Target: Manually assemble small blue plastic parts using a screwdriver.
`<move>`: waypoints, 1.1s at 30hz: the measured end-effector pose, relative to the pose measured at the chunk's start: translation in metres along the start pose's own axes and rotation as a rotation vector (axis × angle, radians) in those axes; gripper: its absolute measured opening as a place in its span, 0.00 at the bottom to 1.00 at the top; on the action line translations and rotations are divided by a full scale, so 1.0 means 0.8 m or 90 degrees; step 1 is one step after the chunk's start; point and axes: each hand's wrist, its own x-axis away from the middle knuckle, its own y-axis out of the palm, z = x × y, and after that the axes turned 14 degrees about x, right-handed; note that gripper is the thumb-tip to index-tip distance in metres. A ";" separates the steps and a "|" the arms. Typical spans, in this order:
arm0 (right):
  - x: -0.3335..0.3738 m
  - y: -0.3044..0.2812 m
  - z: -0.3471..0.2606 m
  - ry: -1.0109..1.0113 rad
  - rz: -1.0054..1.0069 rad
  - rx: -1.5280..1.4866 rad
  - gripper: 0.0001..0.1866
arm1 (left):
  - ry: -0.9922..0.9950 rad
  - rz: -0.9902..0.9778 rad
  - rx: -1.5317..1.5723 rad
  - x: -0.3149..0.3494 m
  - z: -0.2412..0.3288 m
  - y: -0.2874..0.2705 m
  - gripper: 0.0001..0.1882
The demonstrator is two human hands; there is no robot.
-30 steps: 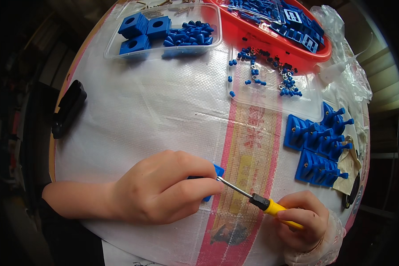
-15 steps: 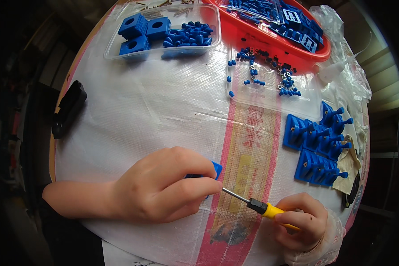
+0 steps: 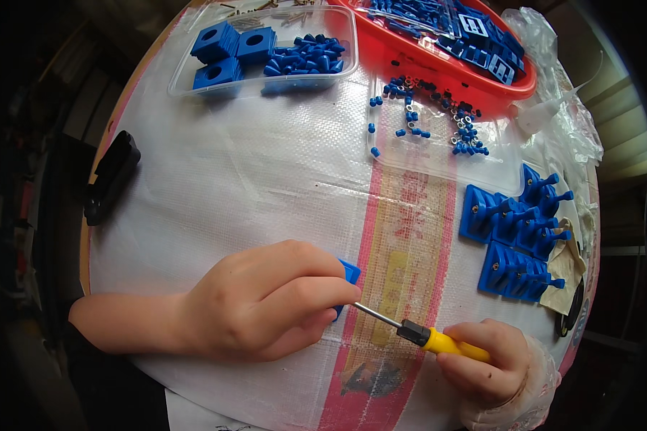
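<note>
My left hand (image 3: 273, 302) is closed around a blue plastic part (image 3: 350, 272); only its right edge shows beyond the fingers. My right hand (image 3: 487, 363) grips the yellow handle of a screwdriver (image 3: 438, 340) with a black collar. Its metal shaft slants up and left to my left fingertips, and the tip is hidden behind them. Several blue assemblies with pegs and small brass-coloured screws (image 3: 517, 237) stand grouped to the right, beyond my right hand.
At the back, a clear tub (image 3: 176, 85) holds blue square blocks and cones. Beside it is a red basin (image 3: 528, 87) of blue parts. A clear tray (image 3: 445, 171) carries small blue caps and rings. A black object (image 3: 113, 176) lies far left. Crumpled plastic (image 3: 578, 136) edges the right.
The screwdriver and my right hand have shifted slightly left, and the right fingers have changed position on the handle. The blue part has tilted a little in my left hand.
</note>
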 end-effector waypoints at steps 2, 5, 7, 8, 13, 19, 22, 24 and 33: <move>-0.001 -0.008 -0.008 0.000 0.000 0.040 0.16 | 0.012 0.002 0.020 -0.004 0.000 0.000 0.20; -0.004 0.003 0.004 -0.035 0.017 0.058 0.16 | -0.009 0.005 0.001 0.001 0.000 0.000 0.20; -0.006 0.000 0.002 -0.035 0.009 0.072 0.17 | -0.013 0.006 0.010 0.001 0.000 0.000 0.19; -0.006 -0.001 0.001 -0.036 0.005 0.078 0.17 | -0.015 0.007 0.014 0.000 0.001 0.000 0.19; -0.004 -0.001 -0.001 -0.023 0.005 0.075 0.17 | -0.019 0.000 0.009 -0.003 0.001 -0.001 0.19; 0.000 0.004 0.000 0.020 0.008 0.009 0.18 | -0.017 0.002 0.006 -0.003 0.001 -0.002 0.20; 0.000 0.006 -0.002 0.048 0.017 -0.021 0.18 | -0.021 0.001 0.011 -0.003 0.001 -0.003 0.19; -0.002 0.006 -0.004 0.070 0.015 -0.035 0.17 | -0.025 0.006 0.020 -0.003 0.001 -0.003 0.19; -0.003 0.006 -0.005 0.078 0.006 -0.043 0.16 | -0.008 0.035 0.075 0.004 -0.006 0.002 0.19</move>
